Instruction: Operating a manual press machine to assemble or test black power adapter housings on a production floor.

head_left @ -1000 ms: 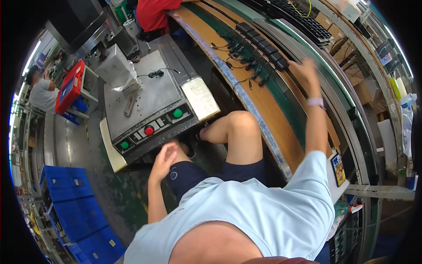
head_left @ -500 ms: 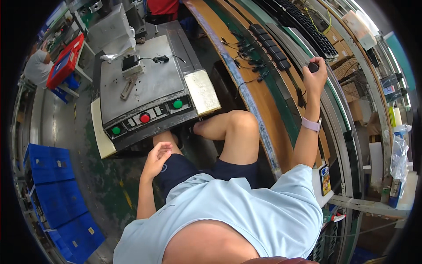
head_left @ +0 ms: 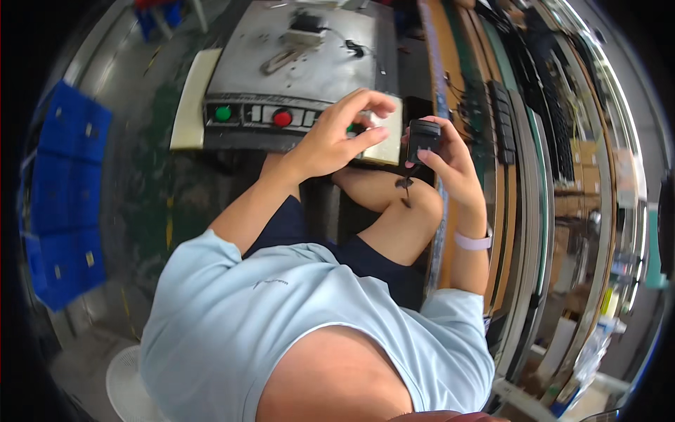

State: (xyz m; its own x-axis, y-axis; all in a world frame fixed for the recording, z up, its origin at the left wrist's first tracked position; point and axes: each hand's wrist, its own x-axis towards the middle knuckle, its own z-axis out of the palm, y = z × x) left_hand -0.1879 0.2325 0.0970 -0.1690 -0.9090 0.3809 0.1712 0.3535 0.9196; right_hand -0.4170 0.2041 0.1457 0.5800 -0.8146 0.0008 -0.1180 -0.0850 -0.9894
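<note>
A black power adapter is held between the thumb and fingers of my right hand, above my right knee. Its dark cable dangles in front of the knee. My left hand hovers in front of the machine's control panel, fingers apart and curved, holding nothing. It is just left of the adapter, not touching it. A second black adapter sits on a small metal block on the machine's grey top, its cable trailing right. Beside it lies a slotted metal bar.
The panel carries a red button and a green button. To the right, several black adapters stand in a row along the bench line. Blue bins are at far left, and a white stool is behind me at lower left.
My right hand has come in from the bench line on the right, bringing the adapter over my knee. My left hand has risen and moved right toward it. The view has turned.
</note>
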